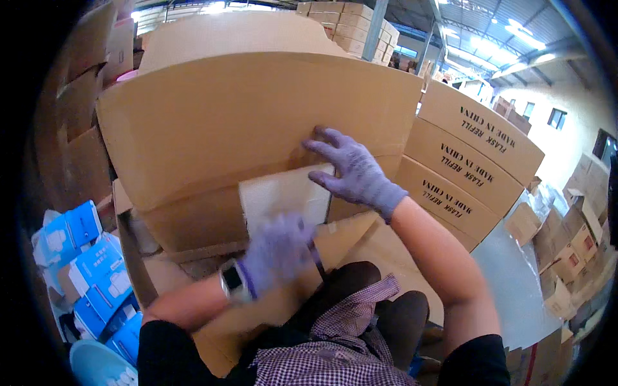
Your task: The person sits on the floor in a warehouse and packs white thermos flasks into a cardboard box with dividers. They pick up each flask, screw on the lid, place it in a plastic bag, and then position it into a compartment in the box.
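A plain white box point(283, 192) stands in front of me against the wall of a large brown carton point(244, 109). My left hand point(278, 251), in a lavender glove with a watch at the wrist, is smeared by motion at the lower edge of the white box. Whether its fingers hold anything is unclear. My right hand point(357, 170), gloved alike, is open beside the box's upper right corner. Its fingers are spread in front of the carton wall, with the thumb close to the box's edge.
Three printed brown cartons point(470, 161) are stacked at the right beside a grey surface point(508, 276). Blue printed boxes point(96, 273) lie in a pile at the left, above a light blue basin point(96, 363). Flattened cardboard point(570, 251) is heaped far right.
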Tool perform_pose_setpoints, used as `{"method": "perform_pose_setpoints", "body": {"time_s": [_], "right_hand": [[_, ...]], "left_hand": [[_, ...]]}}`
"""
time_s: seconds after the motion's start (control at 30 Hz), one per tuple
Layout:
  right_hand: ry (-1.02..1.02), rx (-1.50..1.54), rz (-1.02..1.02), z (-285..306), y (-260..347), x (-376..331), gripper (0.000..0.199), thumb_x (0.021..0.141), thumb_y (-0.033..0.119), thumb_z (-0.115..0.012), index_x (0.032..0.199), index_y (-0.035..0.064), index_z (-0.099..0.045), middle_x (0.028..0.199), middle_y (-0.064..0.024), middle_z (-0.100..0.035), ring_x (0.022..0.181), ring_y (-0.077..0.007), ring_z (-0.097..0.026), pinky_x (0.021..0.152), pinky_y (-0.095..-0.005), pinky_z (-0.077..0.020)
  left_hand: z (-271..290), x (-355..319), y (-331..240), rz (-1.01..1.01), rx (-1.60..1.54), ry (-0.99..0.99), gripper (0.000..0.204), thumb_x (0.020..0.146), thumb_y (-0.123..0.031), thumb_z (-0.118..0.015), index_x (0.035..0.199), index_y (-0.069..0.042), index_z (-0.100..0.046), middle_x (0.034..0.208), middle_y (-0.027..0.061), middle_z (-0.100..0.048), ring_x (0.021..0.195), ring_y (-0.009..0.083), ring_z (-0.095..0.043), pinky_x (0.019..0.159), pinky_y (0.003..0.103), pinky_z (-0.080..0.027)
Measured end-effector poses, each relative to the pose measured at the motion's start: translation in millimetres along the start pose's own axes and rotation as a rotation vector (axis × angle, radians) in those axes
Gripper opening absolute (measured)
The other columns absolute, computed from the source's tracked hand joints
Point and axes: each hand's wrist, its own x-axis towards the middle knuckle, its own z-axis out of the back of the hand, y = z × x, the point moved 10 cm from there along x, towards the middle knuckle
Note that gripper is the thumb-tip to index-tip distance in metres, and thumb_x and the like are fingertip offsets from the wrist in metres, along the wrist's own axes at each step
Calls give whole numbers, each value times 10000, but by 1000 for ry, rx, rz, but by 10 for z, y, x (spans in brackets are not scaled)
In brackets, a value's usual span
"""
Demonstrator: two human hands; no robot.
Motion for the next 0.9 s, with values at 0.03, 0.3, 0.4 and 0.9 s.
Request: {"method": "perform_pose_setpoints", "body": {"time_s": [0.03, 0.3, 0.4, 0.9], "right_hand": [[3, -43, -15, -123, 18, 55, 536, 860, 349, -708, 1339, 143, -587, 1422, -184, -495, 1272, -365, -524, 1060, -459, -438], [238, -132, 53, -1098, 30, -502, 486, 838, 275, -705, 1288, 138, -585, 1484, -145, -443, 1082, -332, -606, 875, -450, -516], [317, -252, 16, -1239, -143, -832, 383, 830, 210, -687, 1202, 140, -629, 1416, -107, -504, 1021, -297, -625, 830, -430, -520], [63, -475, -161, -245, -1466, -1183, 91, 868, 154, -595, 936, 149, -655, 1065, -44, -586, 964, -260, -590, 833, -397, -504]], "left_hand": [[-78, -249, -257, -72, -108, 173, 486, 796, -464, -716, 1050, -66, -602, 979, 146, -588, 886, 313, -615, 706, 466, -510], [-686, -935, 401, 185, -928, 373, 558, 874, -440, -667, 1287, -71, -594, 1295, 156, -590, 1178, 346, -583, 975, 426, -479], [-107, -440, 653, -58, 72, 141, 527, 885, -418, -642, 1284, -75, -612, 1416, 160, -527, 1413, 343, -392, 1149, 569, -302], [1167, -116, 1870, -41, 177, -49, 397, 925, -385, -618, 1219, -124, -673, 1278, 135, -648, 1216, 321, -590, 1057, 456, -458]]}}
